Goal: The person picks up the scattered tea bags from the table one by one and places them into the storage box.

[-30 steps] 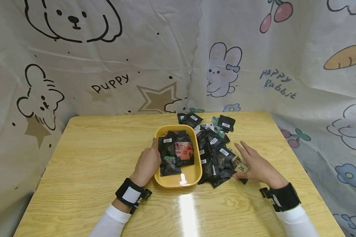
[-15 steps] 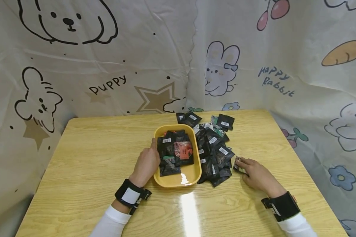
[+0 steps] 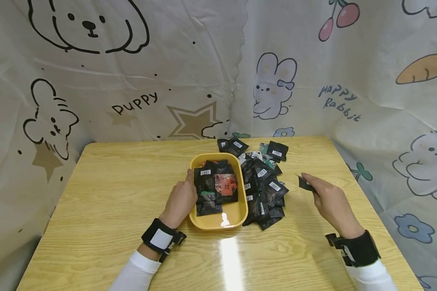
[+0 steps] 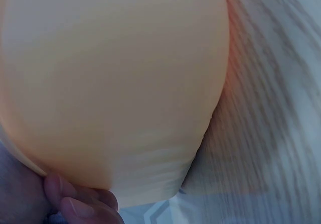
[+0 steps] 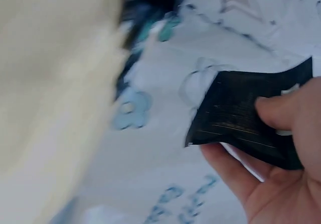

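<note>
My left hand (image 3: pixel 179 203) holds the left side of a yellow plastic tub (image 3: pixel 218 224). In the left wrist view its curled fingers (image 4: pixel 83 209) lie against the tub's outer wall (image 4: pixel 120 83) near the rim. Several black sachets (image 3: pixel 205 182) lie in the tub, one with a red label (image 3: pixel 226 185) face up. Raised off the table at the right, my right hand (image 3: pixel 335 202) pinches a small black sachet (image 5: pixel 241 113) between thumb and fingers. In the right wrist view the thumb presses on its printed back, partly covering a white label.
A loose heap of black sachets (image 3: pixel 264 190) lies along the tub's right side. Further ones (image 3: pixel 236 146) lie behind the tub, and another pair (image 3: pixel 278 150) at the back right. Behind the wooden table (image 3: pixel 113 222) hangs a printed cloth (image 3: pixel 189 68).
My right hand has picked up a sachet from the heap's right edge, then lifted it and turned it, moving away to the right. The left hand and the tub have stayed put.
</note>
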`<state>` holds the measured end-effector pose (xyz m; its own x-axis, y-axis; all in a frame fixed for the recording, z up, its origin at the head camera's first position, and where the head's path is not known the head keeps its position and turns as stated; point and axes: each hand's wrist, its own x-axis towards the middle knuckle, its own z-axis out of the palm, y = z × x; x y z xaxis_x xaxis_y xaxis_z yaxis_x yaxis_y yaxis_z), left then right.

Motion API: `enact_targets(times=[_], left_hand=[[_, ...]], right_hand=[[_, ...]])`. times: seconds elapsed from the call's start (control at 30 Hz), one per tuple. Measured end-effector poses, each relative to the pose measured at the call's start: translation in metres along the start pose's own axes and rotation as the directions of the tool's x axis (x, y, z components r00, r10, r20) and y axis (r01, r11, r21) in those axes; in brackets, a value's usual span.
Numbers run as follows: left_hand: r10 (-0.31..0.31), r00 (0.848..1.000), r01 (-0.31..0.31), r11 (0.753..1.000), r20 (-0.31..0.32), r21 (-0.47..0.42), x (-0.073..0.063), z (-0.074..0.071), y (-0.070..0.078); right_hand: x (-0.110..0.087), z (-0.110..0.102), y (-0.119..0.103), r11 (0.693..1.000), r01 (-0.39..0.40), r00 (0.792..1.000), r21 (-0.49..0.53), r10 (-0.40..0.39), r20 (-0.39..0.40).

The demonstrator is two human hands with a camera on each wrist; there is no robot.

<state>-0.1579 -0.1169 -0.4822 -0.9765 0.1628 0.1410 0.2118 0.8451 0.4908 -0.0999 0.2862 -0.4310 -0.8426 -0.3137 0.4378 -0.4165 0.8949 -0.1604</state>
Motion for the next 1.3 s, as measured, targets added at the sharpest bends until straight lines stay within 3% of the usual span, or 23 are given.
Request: enact_targets(times=[0.1, 0.23, 0.43, 0.57, 0.67, 0.8, 0.9, 1.17, 1.3], left_hand=[[0.001, 1.0, -0.001, 1.0, -0.008, 0.0, 0.0, 0.001, 0.0], [0.019, 1.0, -0.019, 1.0, -0.024, 0.005, -0.002, 0.005, 0.001], [0.039, 0.999, -0.039, 0.999, -0.013, -0.003, -0.003, 0.011, 0.006], [0.053, 0.998, -0.053, 0.999, -0.029, 0.002, -0.003, 0.012, 0.007], [0.055, 0.998, -0.055, 0.998, -0.043, 0.007, -0.003, 0.012, 0.007], [0.059, 0.998, -0.059, 0.998, -0.03, -0.002, -0.003, 0.013, 0.008], [0.057, 0.998, -0.057, 0.998, -0.009, -0.004, -0.003, 0.014, 0.007], [0.022, 1.0, -0.022, 1.0, -0.002, 0.002, -0.003, 0.007, 0.004], [0.016, 1.0, -0.015, 0.999, -0.006, 0.031, -0.002, 0.006, 0.0]], right_hand=[[0.022, 0.006, -0.017, 0.997, 0.054, 0.998, 0.047, -0.053, -0.038], [0.051, 0.023, -0.046, 0.983, 0.15, 0.989, 0.103, -0.15, -0.012], [0.086, 0.05, -0.097, 0.944, 0.29, 0.956, 0.155, -0.295, 0.009], [0.103, 0.069, -0.118, 0.923, 0.33, 0.94, 0.197, -0.339, 0.018], [0.114, 0.081, -0.126, 0.912, 0.349, 0.926, 0.214, -0.37, 0.071], [0.118, 0.089, -0.127, 0.913, 0.354, 0.879, 0.204, -0.399, 0.26], [0.114, 0.087, -0.122, 0.935, 0.3, 0.859, 0.188, -0.35, 0.374], [0.102, 0.068, -0.088, 0.981, 0.136, 0.891, 0.142, -0.183, 0.416], [0.088, 0.064, -0.066, 0.989, 0.085, 0.895, 0.123, -0.13, 0.426]])
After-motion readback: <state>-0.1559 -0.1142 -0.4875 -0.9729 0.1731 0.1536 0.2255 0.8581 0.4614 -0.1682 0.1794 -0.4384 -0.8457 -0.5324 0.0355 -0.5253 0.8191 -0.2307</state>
